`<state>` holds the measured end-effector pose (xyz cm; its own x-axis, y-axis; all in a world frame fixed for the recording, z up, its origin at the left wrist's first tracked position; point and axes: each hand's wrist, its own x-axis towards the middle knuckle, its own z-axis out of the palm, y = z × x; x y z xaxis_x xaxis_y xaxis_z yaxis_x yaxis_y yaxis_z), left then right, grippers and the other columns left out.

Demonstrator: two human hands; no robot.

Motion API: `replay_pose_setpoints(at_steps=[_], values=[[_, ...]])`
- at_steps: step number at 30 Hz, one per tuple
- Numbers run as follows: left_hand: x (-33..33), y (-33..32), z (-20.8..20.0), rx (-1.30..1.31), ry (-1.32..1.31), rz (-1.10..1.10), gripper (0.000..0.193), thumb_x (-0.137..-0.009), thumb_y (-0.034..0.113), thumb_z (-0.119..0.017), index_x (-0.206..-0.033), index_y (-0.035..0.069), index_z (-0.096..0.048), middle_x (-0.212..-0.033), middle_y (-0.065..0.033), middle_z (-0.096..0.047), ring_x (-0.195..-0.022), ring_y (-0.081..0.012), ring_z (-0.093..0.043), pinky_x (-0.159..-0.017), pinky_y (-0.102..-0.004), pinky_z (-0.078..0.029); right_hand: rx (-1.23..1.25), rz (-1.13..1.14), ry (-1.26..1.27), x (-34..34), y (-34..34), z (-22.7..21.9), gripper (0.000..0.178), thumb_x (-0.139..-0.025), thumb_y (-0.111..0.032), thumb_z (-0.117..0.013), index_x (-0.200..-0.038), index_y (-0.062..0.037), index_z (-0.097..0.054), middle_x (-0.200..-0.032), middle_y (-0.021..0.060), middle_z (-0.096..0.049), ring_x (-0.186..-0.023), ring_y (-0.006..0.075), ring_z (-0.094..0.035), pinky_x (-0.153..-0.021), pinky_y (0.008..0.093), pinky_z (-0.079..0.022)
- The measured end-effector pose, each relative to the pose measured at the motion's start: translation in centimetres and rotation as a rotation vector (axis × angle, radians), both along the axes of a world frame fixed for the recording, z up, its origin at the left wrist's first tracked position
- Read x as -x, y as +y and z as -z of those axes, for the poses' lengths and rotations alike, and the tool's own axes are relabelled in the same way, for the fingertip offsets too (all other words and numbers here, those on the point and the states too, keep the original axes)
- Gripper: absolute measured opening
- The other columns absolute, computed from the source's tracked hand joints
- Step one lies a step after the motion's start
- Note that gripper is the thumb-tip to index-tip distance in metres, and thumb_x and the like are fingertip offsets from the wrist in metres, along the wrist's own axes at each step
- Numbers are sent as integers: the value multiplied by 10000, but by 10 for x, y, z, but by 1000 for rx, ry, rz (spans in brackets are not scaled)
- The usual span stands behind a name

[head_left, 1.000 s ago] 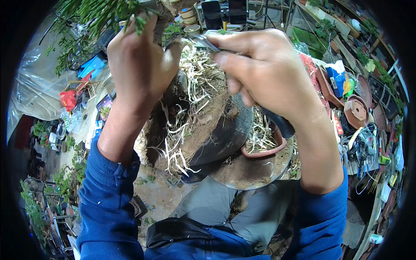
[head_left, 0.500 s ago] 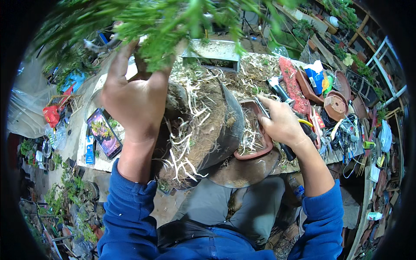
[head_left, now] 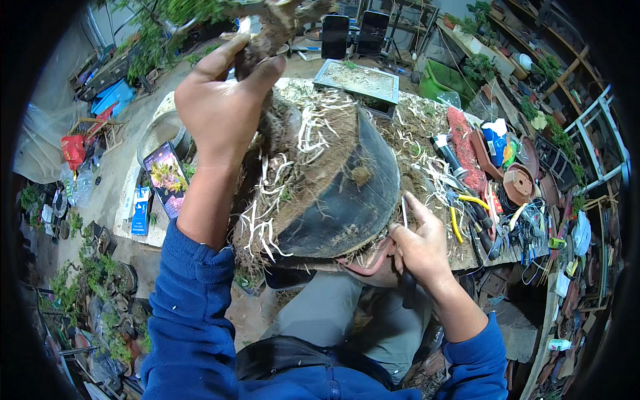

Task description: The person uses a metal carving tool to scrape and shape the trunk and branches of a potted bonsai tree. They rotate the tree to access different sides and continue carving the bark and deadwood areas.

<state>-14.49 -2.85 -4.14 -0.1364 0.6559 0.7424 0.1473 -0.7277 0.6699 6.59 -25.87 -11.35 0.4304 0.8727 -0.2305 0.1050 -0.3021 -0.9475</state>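
Observation:
My left hand (head_left: 223,113) is closed around the trunk (head_left: 267,43) of a small tree with green needle foliage (head_left: 160,30). Below the trunk, a tilted root ball (head_left: 300,173) carries thick white roots and brown soil. A curved black pot wall (head_left: 347,207) lies along its right side. My right hand (head_left: 423,250) grips a thin metal tool (head_left: 405,210) with a dark handle, just right of the black pot; its exact kind is unclear. A reddish clay pot rim (head_left: 370,260) shows beneath, mostly covered by the black pot.
A phone (head_left: 165,177) and a blue-white box (head_left: 140,212) lie at the left. Behind the roots sits a soil-covered metal tray (head_left: 357,80). Yellow-handled pliers (head_left: 460,213), a brown pot (head_left: 519,180) and several tools crowd the right, amid scattered root trimmings.
The root ball and black pot have shifted right, now covering most of the clay pot. The foliage has swung up and left, exposing the trunk. My right hand has dropped nearer to me.

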Motion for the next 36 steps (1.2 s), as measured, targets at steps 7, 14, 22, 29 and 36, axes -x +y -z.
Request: replay_pose_setpoints(at_steps=[7,14,22,29,36], values=[[-31,-24,-17,-64,271,-48,271,-819,124,-809,-1050,-11,-769,-824,-91,-775,-743,-118,-713,-696,-265,-550,-67,157,198,-37,-9,-12,234,-1019,-156,-549,-1123,34,-635,-669,107,-658,-407,128,-545,-384,252,-420],[-38,-28,-32,-118,263,211,394,-820,35,-785,-1192,-56,-693,-1060,-111,-761,-945,-117,-693,-861,-277,-551,-496,-116,-9,-48,26,-44,393,-1057,-127,-573,-1424,12,-582,-723,45,-653,-544,74,-562,-518,216,-457],[-30,1,-45,-400,562,161,186,-810,54,-832,-960,-19,-751,-804,-45,-708,-708,-57,-600,-610,-232,-457,-1021,-155,-786,-16,117,-66,338,-1027,-118,-637,-1347,-18,-674,-791,18,-683,-658,40,-574,-608,196,-458],[-26,21,-48,-568,675,84,106,-799,26,-825,-857,16,-737,-729,-58,-732,-590,-93,-637,-510,-209,-482,-1141,-158,-952,-7,141,-73,303,-986,-50,-675,-1285,-5,-709,-934,115,-779,-725,82,-660,-701,235,-536],[-57,-37,-81,227,499,11,179,-899,157,-754,-991,4,-750,-760,-106,-748,-618,-121,-664,-522,-242,-500,-1290,-134,-1012,-6,157,-75,257,-963,-28,-684,-1212,14,-734,-1037,193,-779,-876,187,-772,-777,273,-575]])
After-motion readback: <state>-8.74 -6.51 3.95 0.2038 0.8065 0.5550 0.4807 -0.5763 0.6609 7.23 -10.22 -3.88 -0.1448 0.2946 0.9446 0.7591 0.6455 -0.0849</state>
